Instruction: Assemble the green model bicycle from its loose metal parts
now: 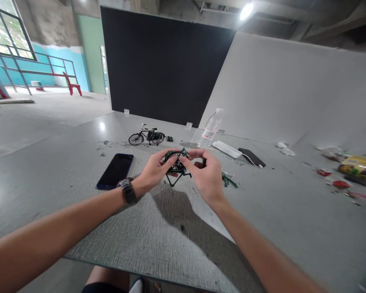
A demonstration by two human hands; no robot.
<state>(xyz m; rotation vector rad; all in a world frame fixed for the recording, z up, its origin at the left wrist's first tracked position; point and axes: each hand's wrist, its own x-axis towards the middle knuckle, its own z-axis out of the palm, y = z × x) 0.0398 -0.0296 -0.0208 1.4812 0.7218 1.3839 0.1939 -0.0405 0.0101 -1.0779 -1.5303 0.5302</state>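
Note:
Between both hands, above the table, is a partly built miniature bicycle [174,178] with a dark wheel, thin black frame bars and green pieces. My left hand [158,169] is closed on its left side, thumb against the wheel. My right hand [205,173] pinches it from the right, its thumb close to the left one; the fingers hide much of the parts there. Behind the hands a whole black miniature bicycle [149,135] stands upright on the table. Green and silver small parts [229,179] lie just right of my right hand.
A smartphone [115,171] lies left of my hands. Farther back are a clear plastic bottle [210,128], a white bar-shaped object [227,149] and a dark flat device [253,157] with a white cable. A yellow packet [358,169] and scraps lie far right; a black panel [167,65] stands behind.

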